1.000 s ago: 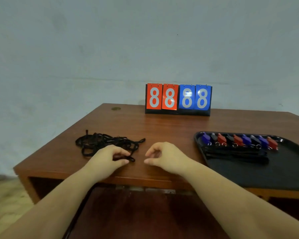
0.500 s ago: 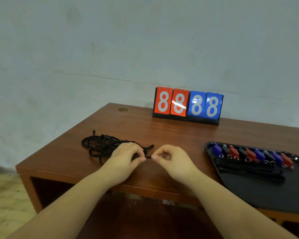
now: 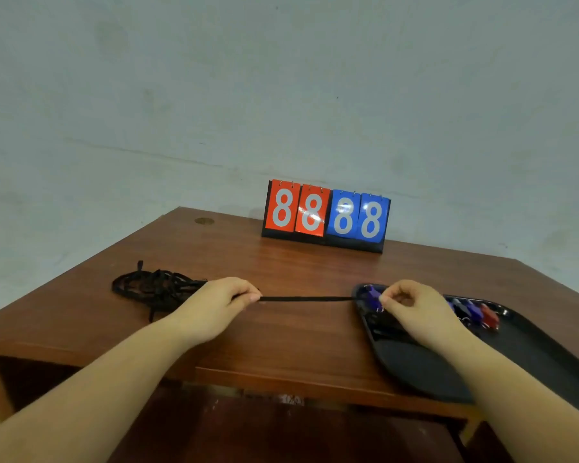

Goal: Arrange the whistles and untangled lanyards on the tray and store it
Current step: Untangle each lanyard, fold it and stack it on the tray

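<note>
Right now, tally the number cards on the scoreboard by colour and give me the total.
Red cards: 2
Blue cards: 2
Total: 4, each showing an 8, on the scoreboard at the back of the table.

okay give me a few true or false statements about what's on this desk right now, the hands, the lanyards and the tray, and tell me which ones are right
1. Both hands pinch one black lanyard stretched between them. True: left hand, right hand.
2. The tangled pile of lanyards lies on the tray. False: it lies on the desk, left of the left hand.
3. The scoreboard shows four eights. True.
4. The tray holds no whistles. False: red and blue whistles sit in a row along its far side.
5. The tray sits at the desk's left end. False: it is at the right.
</note>
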Motion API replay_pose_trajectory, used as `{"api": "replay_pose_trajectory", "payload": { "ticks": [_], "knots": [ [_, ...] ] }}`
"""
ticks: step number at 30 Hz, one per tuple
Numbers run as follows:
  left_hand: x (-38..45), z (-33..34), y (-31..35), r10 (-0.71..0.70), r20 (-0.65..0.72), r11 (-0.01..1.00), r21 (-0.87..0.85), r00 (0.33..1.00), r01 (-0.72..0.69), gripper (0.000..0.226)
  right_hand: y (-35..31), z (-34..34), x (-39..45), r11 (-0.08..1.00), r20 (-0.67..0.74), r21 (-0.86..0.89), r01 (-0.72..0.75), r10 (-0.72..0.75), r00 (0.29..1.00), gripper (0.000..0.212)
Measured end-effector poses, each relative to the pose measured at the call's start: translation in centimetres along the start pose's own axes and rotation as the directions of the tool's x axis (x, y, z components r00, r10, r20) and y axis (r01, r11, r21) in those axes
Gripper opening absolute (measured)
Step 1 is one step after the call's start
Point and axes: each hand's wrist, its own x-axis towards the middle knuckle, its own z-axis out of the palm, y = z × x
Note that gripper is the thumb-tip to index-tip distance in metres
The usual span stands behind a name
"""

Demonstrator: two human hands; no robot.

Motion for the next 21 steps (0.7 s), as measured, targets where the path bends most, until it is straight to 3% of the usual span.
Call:
{"api": "replay_pose_trajectory", "payload": {
  "ticks": [2, 5, 10, 13, 21],
  "knots": [
    [0.2, 0.4, 0.9, 0.035, -0.003, 0.999, -0.011, 0.999, -0.035, 0.022, -0.3, 0.1, -0.5, 0.998, 0.059, -0.013, 0.066, -0.065, 0.996, 0.010],
    [0.7, 1.5, 3.1, 0.110, 0.016, 0.994, -0.015, 0.994, -0.110, 0.023, -3.3, 1.3, -1.5, 0.972, 0.157, 0.013, 0.236, -0.235, 0.959, 0.039],
    [1.1, 1.7, 5.2, 0.163, -0.009, 0.984, -0.065, 0.987, -0.164, 0.021, -6.9, 3.8, -2.5, 0.956, 0.368, 0.175, 0.236, -0.286, 0.885, 0.032],
    [0.9, 1.0, 4.3, 0.128, -0.014, 0.992, -0.009, 0.992, -0.128, 0.021, -6.7, 3.2, -2.5, 0.963, 0.324, 0.201, 0.180, -0.239, 0.915, 0.034],
    [-0.1, -0.9, 2.0, -0.020, -0.006, 0.998, 0.067, 1.000, 0.020, 0.024, -2.7, -1.4, -1.9, 0.987, 0.197, 0.045, 0.152, -0.158, 0.968, 0.037]
  ]
}}
